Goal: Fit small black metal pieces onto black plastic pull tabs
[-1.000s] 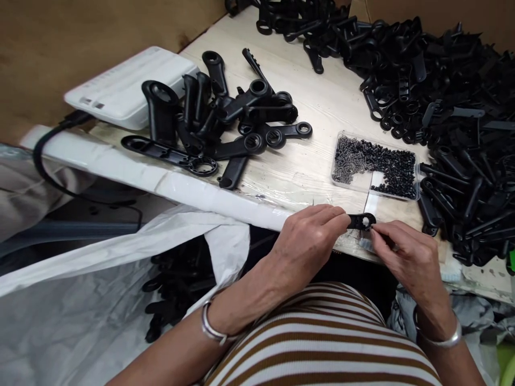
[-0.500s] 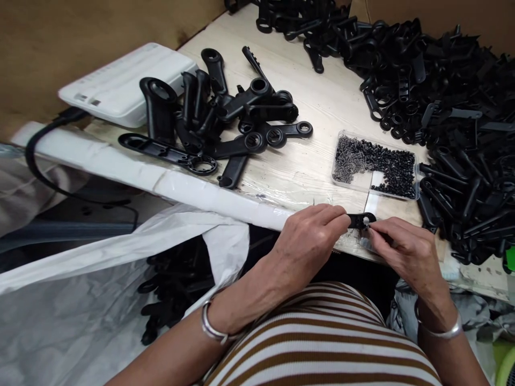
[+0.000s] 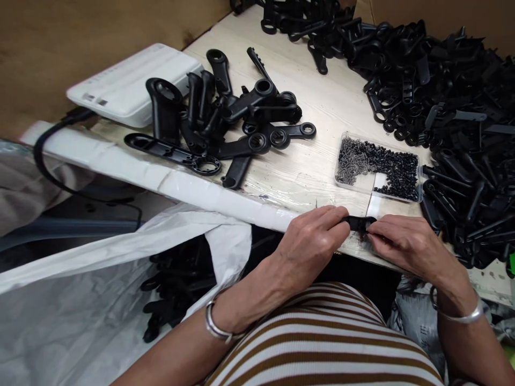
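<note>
Close to the front edge of the table, my left hand (image 3: 316,241) is closed round one end of a black plastic arm-shaped part (image 3: 356,222). The far end of that part, which has a ring, points right. My right hand (image 3: 410,244) is closed, thumb and fingertips pinched together at the ring end; whatever sits between them is too small or hidden to make out. Just beyond my hands lies a clear plastic box (image 3: 372,194) with tiny metal springs (image 3: 351,161) on its left and small black pieces (image 3: 402,174) on its right.
A heap of black plastic parts (image 3: 454,107) covers the table's right and back. A smaller pile (image 3: 241,118) lies left of centre beside a white device (image 3: 137,80) with a black cable (image 3: 44,166). White plastic bags (image 3: 80,327) hang below the padded edge (image 3: 193,193).
My right wrist has swung outward to the right, while its fingertips stay at the ring end of the black part. The left hand keeps its hold. The whole view has shifted slightly.
</note>
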### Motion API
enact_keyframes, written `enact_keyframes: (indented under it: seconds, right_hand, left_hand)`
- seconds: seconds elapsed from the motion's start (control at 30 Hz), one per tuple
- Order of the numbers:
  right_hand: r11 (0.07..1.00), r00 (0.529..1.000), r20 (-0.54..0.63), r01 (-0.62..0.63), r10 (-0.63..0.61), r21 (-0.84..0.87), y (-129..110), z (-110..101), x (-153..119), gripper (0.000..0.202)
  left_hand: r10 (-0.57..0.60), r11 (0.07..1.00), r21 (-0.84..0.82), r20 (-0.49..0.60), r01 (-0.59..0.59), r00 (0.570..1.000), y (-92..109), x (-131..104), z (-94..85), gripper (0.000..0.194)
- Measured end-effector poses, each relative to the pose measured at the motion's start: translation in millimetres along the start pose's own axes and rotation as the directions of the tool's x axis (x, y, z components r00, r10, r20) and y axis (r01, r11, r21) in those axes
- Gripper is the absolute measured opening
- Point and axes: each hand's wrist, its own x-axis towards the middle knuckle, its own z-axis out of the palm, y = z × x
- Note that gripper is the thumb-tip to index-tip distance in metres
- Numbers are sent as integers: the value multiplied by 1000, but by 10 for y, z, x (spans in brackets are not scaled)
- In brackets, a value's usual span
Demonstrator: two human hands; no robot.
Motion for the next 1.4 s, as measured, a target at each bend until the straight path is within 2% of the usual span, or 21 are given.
enact_keyframes:
  seconds: [0.1,0.17,0.27,0.4,0.57,0.83,1.0,1.17,1.4]
  right_hand:
    - [1000,999,50,7,-8,17,14,-49,16,16]
    - [999,999,33,-6,5,48,20,-63,11,16]
    - [993,997,-45,-52,57,108,39,-60,-46,12]
    - [984,972,-187,-119,143,135,44,-30,-150,10]
    - [981,951,-251,-154,179,115,-70,21,-129,9]
    - [985,953,-255,-172,161,-19,-180,104,-39,11]
    - [977,940,-279,-213,197,-28,-164,47,-46,9]
    - [971,941,-254,-238,222,-32,-181,37,-56,11]
    - [967,954,-221,-231,203,-109,-259,136,-62,11]
  left_hand:
    - [1,1000,0,21,-1,1000,-11,2,-10,34]
    - [13,1000,5,34,-13,999,-20,7,-18,34]
    - [16,1000,11,50,-17,999,-26,14,-28,34]
    - [28,999,20,63,-29,998,-26,16,-29,33]
    - [31,999,19,53,-32,998,-23,20,-25,34]
    - [29,999,26,76,-31,997,-19,8,-28,32]
    - [26,999,36,104,-30,994,-13,15,-31,31]
    - [41,999,28,146,-45,988,-20,29,-47,26]
    - [50,998,32,108,-54,993,-15,44,-39,25]
